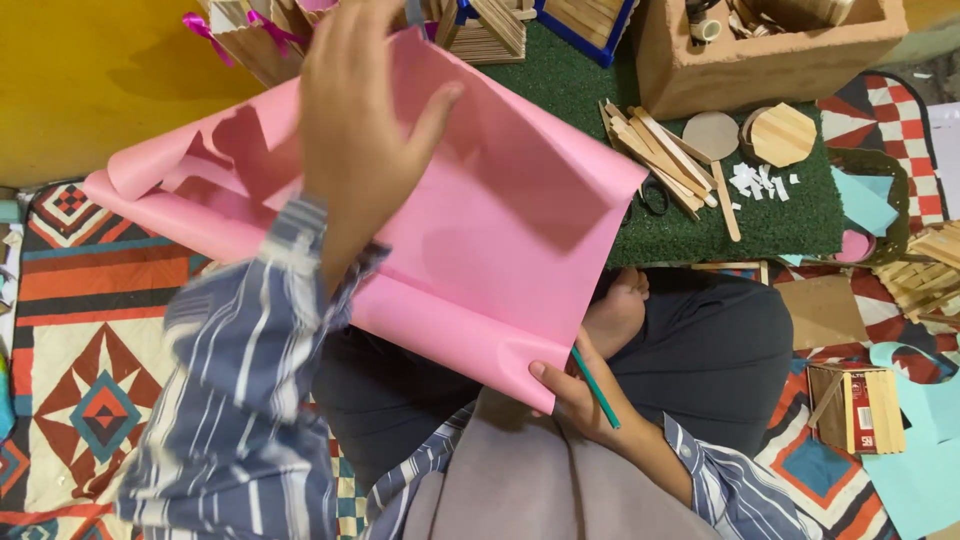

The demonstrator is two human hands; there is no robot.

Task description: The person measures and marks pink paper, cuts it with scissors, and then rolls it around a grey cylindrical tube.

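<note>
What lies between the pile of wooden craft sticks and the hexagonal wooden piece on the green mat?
In the head view, a flat round cardboard disc lies between the craft sticks and the hexagonal wooden piece on the green mat.

1. Pink sheet: its far corner is covered by the left hand; its spread hides the lap and mat beneath.
2. Left sleeve, below the sheet: motion-blurred, stripes smeared.
3. Pencil, at the sheet's lower corner: its lower end is hidden in the right hand.
4. Foot, right of the sheet: mostly hidden behind it.
5. Box, beyond the sheet's right side: cut by the top edge; contents too small to tell.
6. Stick models, above the sheet: cut by the top edge.
7. White scraps, right of the sheet: too small to tell.
</note>
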